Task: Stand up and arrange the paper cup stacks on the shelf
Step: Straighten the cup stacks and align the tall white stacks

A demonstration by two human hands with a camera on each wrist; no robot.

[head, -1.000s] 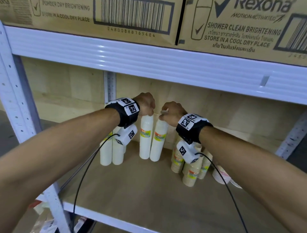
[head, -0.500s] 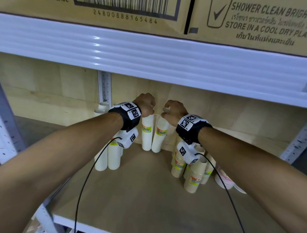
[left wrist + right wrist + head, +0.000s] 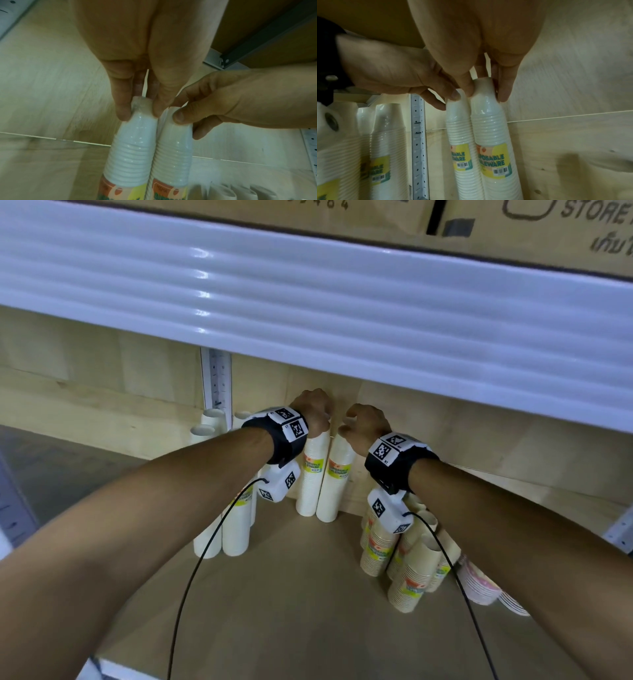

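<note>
- the head view is evenly lit from above and in front; bright glare spots run down the ribbed white shelf beam point(image 3: 308, 302).
- under that beam the back of the shelf sits in soft shade, and the wide lens bows straight edges toward the corners.
- my left wrist view is dim and greenish, my palm a blurred mass up close.
- small highlights glint on the plastic wrap of the cup stacks point(image 3: 488, 121).
- my right wrist view smears at its left and right edges.

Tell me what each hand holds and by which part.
Left hand pinches the left white cup stack by its top; right hand pinches the right white cup stack likewise.
</note>
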